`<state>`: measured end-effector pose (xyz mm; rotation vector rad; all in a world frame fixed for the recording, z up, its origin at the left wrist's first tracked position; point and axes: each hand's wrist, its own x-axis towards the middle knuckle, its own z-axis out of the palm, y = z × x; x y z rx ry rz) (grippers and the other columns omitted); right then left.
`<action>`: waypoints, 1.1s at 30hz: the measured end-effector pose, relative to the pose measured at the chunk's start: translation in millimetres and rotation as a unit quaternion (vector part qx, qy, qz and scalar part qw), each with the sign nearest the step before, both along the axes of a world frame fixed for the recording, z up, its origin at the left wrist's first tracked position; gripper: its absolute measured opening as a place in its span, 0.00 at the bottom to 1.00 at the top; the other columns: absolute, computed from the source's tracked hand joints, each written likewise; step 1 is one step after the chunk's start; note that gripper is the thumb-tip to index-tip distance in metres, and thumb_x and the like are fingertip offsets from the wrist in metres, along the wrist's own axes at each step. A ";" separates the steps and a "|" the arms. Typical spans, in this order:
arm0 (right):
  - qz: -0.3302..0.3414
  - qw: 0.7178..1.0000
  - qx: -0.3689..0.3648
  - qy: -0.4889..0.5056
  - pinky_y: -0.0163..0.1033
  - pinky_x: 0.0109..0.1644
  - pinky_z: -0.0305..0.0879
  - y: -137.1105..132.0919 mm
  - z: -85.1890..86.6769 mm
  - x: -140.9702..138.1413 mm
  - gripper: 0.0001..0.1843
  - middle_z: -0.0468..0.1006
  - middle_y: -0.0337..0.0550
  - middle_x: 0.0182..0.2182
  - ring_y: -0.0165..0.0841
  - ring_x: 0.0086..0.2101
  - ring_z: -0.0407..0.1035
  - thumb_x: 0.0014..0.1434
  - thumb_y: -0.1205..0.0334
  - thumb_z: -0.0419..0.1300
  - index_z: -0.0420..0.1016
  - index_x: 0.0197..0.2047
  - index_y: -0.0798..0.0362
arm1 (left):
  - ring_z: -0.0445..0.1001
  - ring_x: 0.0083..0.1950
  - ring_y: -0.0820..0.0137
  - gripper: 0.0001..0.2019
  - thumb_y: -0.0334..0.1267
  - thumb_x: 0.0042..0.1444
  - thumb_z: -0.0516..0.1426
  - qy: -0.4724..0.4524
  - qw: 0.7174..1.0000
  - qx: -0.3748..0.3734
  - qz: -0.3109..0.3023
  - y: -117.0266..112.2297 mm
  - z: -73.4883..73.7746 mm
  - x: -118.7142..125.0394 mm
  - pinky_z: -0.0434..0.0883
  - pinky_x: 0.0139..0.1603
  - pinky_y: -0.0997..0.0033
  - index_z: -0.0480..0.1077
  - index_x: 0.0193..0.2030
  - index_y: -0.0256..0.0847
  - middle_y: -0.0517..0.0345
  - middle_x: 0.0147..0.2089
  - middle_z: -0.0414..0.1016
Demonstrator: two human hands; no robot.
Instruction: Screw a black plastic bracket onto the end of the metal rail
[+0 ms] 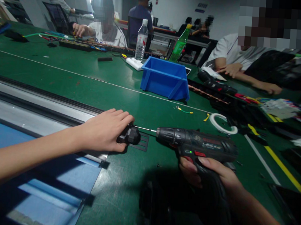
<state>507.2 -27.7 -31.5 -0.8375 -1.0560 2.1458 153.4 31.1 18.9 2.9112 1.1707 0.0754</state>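
Observation:
My left hand [106, 130] lies curled over a small black plastic part [131, 136] on the green table, pinning it down beside a flat black grid piece [142, 143]. My right hand [208, 172] is wrapped round the handle of a dark cordless drill [196, 144], a finger at its red trigger. The drill lies level and points left. Its thin bit [145, 129] reaches to the black part under my left fingers.
A blue bin [165, 80] stands behind, with a water bottle [141, 39] and a green bottle [180, 43]. A white tape ring [222, 123] lies right of centre, with wires and black parts beyond. Other people sit across the table. A metal rail [39, 100] runs on the left.

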 end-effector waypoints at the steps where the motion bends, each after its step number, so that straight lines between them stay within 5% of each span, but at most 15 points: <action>1: -0.002 1.000 -0.002 0.001 0.31 0.26 0.59 -0.3 0.8 -0.2 0.21 0.63 0.39 0.25 0.28 0.23 0.59 0.62 0.45 0.60 0.74 0.33 0.57 | 0.70 0.45 0.58 0.25 0.50 0.55 0.59 -0.001 1.000 -0.001 0.000 -0.2 0.0 -0.2 0.66 0.48 0.58 0.64 0.55 0.37 0.49 0.46 0.72; 33: 0.002 1.000 -0.025 0.012 0.33 0.30 0.61 -0.7 8.2 -1.9 0.19 0.67 0.42 0.26 0.30 0.26 0.60 0.62 0.47 0.60 0.74 0.35 0.57 | 0.70 0.46 0.58 0.26 0.48 0.55 0.60 -0.011 1.000 -0.021 -0.007 0.1 3.6 0.9 0.66 0.47 0.58 0.63 0.56 0.37 0.50 0.47 0.72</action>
